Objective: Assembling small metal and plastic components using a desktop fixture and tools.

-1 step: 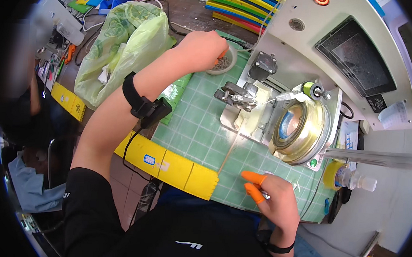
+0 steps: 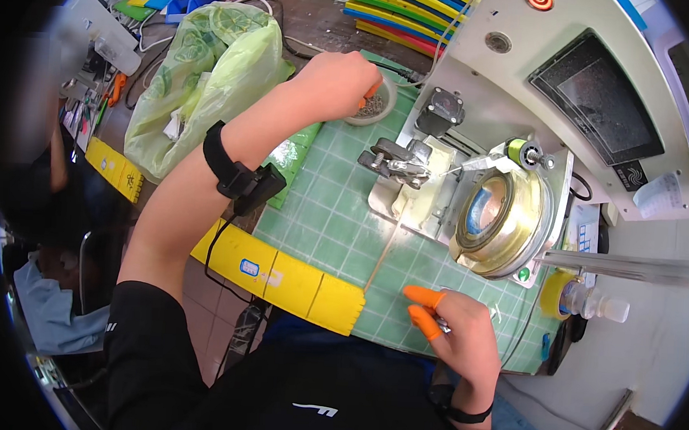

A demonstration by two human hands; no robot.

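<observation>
Riding up on the wearer's head, the left of two side-by-side fisheye lenses, this one stares steeply down past the black shirt (image 2: 265,398) and out over the table (image 2: 323,23)! It's close in: the left hand (image 2: 340,82) up top, the right hand (image 2: 467,330) low, the grey machine (image 2: 492,79) crowding the upper right. And look, edges bow toward the dark rim, tiled floor (image 2: 202,293) showing below!

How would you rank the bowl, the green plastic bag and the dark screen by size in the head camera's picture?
1. Green plastic bag
2. Dark screen
3. Bowl, partly hidden by the left hand
</observation>
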